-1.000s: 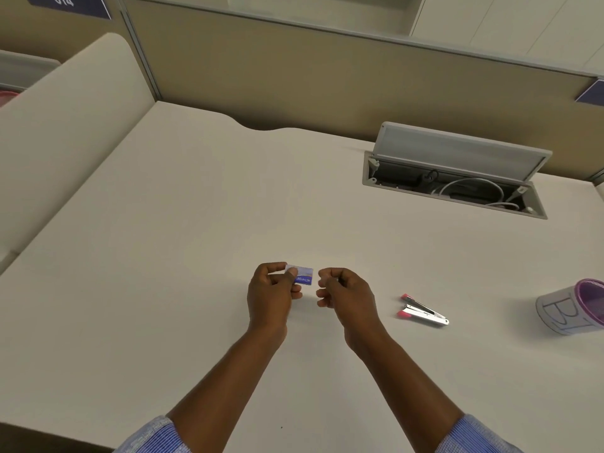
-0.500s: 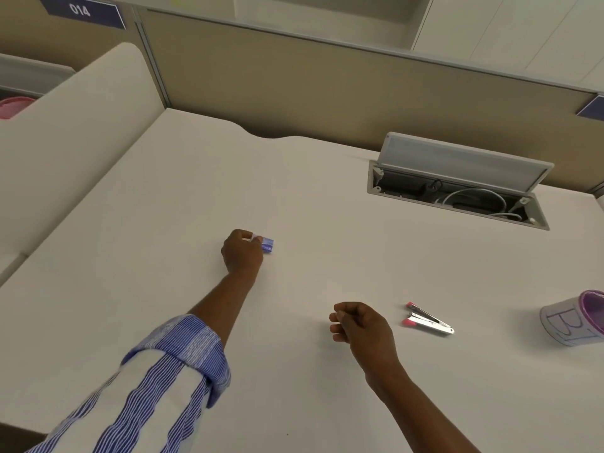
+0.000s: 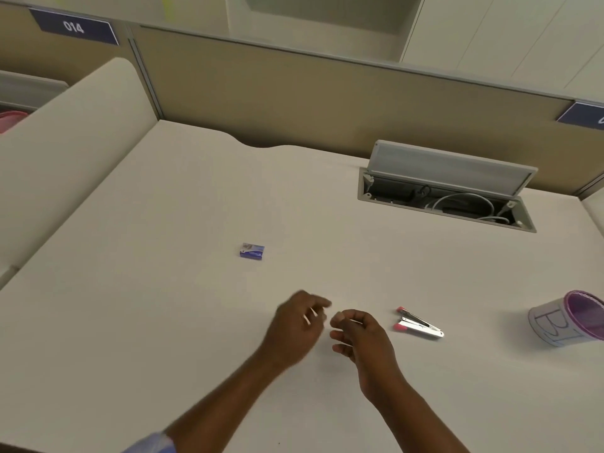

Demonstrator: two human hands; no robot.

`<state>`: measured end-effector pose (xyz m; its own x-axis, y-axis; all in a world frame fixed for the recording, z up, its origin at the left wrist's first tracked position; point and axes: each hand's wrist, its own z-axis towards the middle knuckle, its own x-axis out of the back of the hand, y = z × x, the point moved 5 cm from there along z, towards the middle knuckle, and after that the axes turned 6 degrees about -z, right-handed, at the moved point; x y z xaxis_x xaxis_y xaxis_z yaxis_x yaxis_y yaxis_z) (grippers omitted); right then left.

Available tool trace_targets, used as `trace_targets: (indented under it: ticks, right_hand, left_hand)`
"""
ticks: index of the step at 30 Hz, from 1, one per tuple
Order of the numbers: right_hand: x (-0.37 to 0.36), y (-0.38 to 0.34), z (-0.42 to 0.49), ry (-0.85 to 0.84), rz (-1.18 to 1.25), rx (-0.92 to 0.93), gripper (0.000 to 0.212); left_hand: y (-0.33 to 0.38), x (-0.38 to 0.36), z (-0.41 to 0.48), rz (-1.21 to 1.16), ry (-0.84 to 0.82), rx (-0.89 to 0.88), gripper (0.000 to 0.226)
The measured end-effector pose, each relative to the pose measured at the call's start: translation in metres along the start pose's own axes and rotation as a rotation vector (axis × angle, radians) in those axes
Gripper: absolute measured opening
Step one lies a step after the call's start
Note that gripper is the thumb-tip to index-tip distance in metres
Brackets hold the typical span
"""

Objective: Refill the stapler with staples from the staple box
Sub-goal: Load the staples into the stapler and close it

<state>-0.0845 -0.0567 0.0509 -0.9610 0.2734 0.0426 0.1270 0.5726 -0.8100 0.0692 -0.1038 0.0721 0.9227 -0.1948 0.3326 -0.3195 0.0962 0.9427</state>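
Near the desk's front edge, left hand (image 3: 295, 325) and right hand (image 3: 359, 331) meet, fingers curled. Something thin and pale shows between them, possibly a staple strip; too blurred to confirm, so the grip on either side cannot be told. Box (image 3: 251, 251) lies alone on the desk (image 3: 163, 305), farther off and left of the hands: small, blue, cardboard. Stapler (image 3: 419, 324) sits just right of the right hand, untouched: open, bright metal, red tips. Risks: a brittle strip may snap if pinched; loose staples scatter on the smooth, pale laminate; the stapler could slide during loading.
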Motion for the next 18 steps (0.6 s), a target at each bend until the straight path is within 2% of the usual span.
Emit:
trace_targets:
  ticks: [2, 6, 13, 18]
  right_hand:
    - [0.005, -0.001, -0.002, -0.025, 0.03, -0.011, 0.015]
    - [0.019, -0.002, -0.007, -0.043, -0.025, 0.01, 0.018]
    - [0.045, -0.015, -0.013, -0.055, -0.098, 0.124, 0.016]
    - [0.071, -0.027, -0.015, -0.063, -0.172, 0.208, 0.014]
  left_hand:
    - [0.004, -0.018, -0.016, -0.061, -0.025, 0.05, 0.023]
    - [0.01, -0.03, -0.028, -0.118, 0.047, 0.133, 0.014]
    - [0.023, -0.045, -0.021, -0.119, 0.054, 0.155, 0.002]
    - [0.028, -0.067, -0.021, -0.299, 0.074, 0.329, 0.007]
